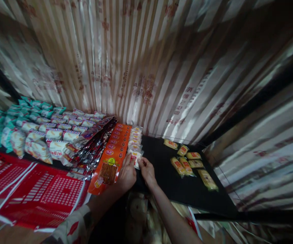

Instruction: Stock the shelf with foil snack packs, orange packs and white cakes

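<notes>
Both hands meet at a small white snack packet (135, 158) with a red mark, at the near end of a row of similar white packets (135, 137). My left hand (127, 172) has its fingers closed on the packet's left side. My right hand (147, 169) pinches its right edge. Directly left of the row lie orange snack packs (113, 144) with a picture of brown sticks on the front. Part of my left hand lies over the edge of the front orange pack.
Yellow wrapped snacks (183, 166) lie scattered on the black shelf (159, 173) at right. Dark shiny packets (93, 144), white bags (56, 134) and teal bags (5, 125) fill the left. Red baskets (45, 193) stand in front below; a striped curtain (136, 67) hangs behind.
</notes>
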### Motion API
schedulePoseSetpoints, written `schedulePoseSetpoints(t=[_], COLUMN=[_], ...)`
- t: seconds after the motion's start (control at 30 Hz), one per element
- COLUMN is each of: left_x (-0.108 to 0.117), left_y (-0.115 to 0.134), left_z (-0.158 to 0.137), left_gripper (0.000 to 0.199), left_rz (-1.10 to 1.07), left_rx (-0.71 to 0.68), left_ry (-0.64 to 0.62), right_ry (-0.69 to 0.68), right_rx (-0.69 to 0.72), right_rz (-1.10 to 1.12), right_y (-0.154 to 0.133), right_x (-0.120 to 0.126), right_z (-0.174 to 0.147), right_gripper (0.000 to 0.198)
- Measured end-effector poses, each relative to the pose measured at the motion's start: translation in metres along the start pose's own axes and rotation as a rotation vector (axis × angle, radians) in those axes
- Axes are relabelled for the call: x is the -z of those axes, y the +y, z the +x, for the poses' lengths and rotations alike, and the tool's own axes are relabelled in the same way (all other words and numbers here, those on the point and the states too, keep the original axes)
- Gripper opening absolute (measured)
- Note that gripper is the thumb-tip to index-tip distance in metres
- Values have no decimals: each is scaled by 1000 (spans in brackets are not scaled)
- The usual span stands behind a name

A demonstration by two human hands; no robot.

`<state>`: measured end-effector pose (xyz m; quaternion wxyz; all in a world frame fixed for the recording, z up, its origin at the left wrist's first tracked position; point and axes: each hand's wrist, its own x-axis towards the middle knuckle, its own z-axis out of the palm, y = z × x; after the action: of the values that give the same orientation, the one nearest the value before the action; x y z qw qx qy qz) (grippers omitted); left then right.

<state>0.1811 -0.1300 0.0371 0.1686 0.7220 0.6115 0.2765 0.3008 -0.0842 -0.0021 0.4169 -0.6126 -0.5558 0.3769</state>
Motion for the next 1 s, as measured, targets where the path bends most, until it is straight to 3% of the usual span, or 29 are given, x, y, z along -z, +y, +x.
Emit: schedulePoseSetpoints(t=[0.27, 0.47, 0.73, 1.0], left_x=[-8, -16, -21, -19], left_y=[-9, -12, -13, -12], left_z=[3, 1, 1, -5], left_gripper=[57, 58, 60, 60], left_rz=[46, 64, 51, 84], left_rx=[-12, -38, -59, -85], left_ry=[-154, -124, -88, -48], right_ry=[67, 162, 63, 101], right_rx=[-5, 100, -19, -13], right_rz=[-257, -316, -415, -192], right_y=[-5, -14, -19, -16], right_x=[-3, 0, 2, 2], right_z=[1, 3, 19, 8], right_gripper=[32, 44, 35, 47])
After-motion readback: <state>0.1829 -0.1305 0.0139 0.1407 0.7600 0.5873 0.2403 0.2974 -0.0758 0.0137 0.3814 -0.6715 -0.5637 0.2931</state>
